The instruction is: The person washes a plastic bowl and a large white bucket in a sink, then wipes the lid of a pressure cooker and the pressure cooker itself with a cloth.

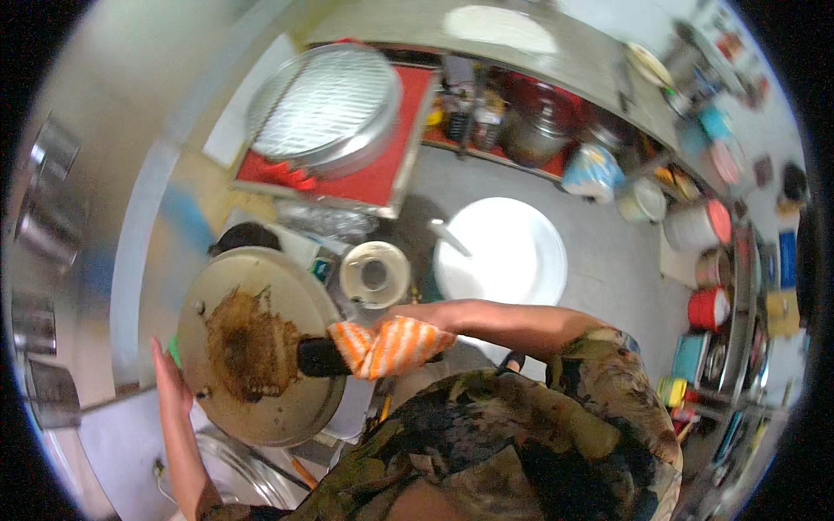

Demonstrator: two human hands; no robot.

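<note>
A round, cream-coloured metal pan (293,286) with a brown-stained middle hangs before me at the left, its underside seemingly facing up. My right hand (397,316) grips its black handle (320,357) through an orange-and-white striped cloth (397,352). At the pan's far left rim is my left hand (172,381), fingers straight, next to a bit of green (174,350); whether it touches the rim is not plain. Nothing shows in that hand.
A large white basin (541,260) with a handle in it stands beyond my right arm. Near the pan is a cream round container (350,260). A steamer tray (326,98) rests on a red-topped table (410,111). Shelves (560,169) hold pots; a steel bowl (241,465) lies lower left.
</note>
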